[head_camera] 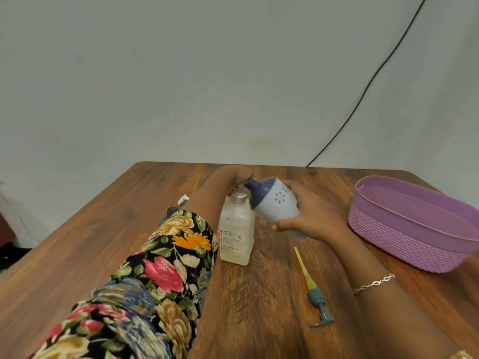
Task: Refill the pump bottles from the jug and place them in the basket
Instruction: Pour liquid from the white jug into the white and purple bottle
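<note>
A clear pump bottle (236,229) with a white label stands upright mid-table. My left hand (230,177) bends down over its white pump head and holds it; the fingers are mostly hidden. My right hand (313,216) grips a white jug (278,203) with a dark blue top, tilted left so that its spout touches the pump head by my left hand. A loose grey-blue pump with a yellow tube (312,286) lies on the table in front of the jug. The purple basket (404,229) sits at the right, with nothing visible inside.
A small white piece (183,199) lies left of the bottle. A dark teal object (171,211) peeks out behind my floral sleeve. The wooden table (124,229) ends at a pale wall, where a black cable (363,94) hangs.
</note>
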Demonstrator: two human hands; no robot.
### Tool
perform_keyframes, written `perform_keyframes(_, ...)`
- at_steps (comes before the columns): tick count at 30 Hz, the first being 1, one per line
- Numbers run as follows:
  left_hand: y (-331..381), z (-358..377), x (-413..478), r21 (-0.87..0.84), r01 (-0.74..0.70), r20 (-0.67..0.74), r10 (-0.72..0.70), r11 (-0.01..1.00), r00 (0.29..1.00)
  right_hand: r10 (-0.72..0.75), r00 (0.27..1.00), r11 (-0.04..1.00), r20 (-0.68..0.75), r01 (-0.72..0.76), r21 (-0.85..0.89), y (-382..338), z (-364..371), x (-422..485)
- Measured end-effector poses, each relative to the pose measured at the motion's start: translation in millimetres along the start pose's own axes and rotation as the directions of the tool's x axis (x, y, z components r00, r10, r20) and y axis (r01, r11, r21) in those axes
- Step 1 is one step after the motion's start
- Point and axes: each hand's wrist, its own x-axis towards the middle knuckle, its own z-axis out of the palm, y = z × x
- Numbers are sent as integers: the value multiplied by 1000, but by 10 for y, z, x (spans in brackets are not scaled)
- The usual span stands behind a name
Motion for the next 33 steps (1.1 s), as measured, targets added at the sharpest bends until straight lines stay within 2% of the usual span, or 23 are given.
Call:
perform_keyframes(1, -10, 5, 5, 38, 20, -20, -19, 999, 1000, 7, 1000, 1000, 13, -7, 0, 4, 19, -4)
perform_keyframes(3, -32, 12, -21, 166, -25, -70, 38, 986, 997, 15, 999, 1000, 29, -15, 5, 17, 63, -23)
perform_keyframes(5, -46, 27, -33, 250, -57, -46, 70, 967, 996, 15, 999, 1000, 29, -15, 13, 9, 86, -40)
perform_keyframes(7, -29, -5, -2, 151, -77, -28, 82, 985, 996, 15, 1000, 999, 19, -16, 35, -14, 76, -35)
perform_keyframes(10, 25, -14, -24, -125, -3, 23, 6, 992, 1000, 12, 1000, 999, 14, -13, 34, -49, -2, -17)
perform_keyframes(11, 30, -16, -12, -142, -2, 20, 5, 990, 1000, 10, 1000, 1000, 18, -10, 9, -56, -25, -13)
perform_keyframes(12, 32, -12, -19, -122, -13, 26, 17, 992, 1000, 10, 1000, 1000, 23, -9, -12, -57, -36, -9)
perform_keyframes(15, -11, -9, -22, 155, -116, 30, 113, 981, 993, 22, 999, 1000, 46, -21, -18, -57, -13, -9)
perform_keyframes(18, -74, 15, -12, 305, -106, 4, 110, 947, 994, 36, 998, 999, 58, -34, -27, -38, 36, -24)
perform_keyframes(22, -41, 13, -20, 233, -136, -9, 142, 963, 990, 43, 998, 999, 48, -43, 4, -50, 35, -33)
perform_keyframes(26, 22, -39, -97, 53, -25, -31, 27, 998, 999, 27, 999, 1000, 19, -27, 10, -69, -47, -3)
perform_keyframes(29, 26, -22, -74, -39, -15, -6, 15, 999, 1000, 24, 1000, 999, 11, -23, -38, -72, -79, 5)
perform_keyframes(30, 12, -16, -62, -30, -32, 5, 33, 999, 999, 27, 999, 999, 19, -27, -39, -74, -68, 0)
perform_keyframes(33, -69, 5, -20, 204, -108, -10, 113, 973, 994, 30, 999, 999, 44, -28, -40, -76, -11, -23)
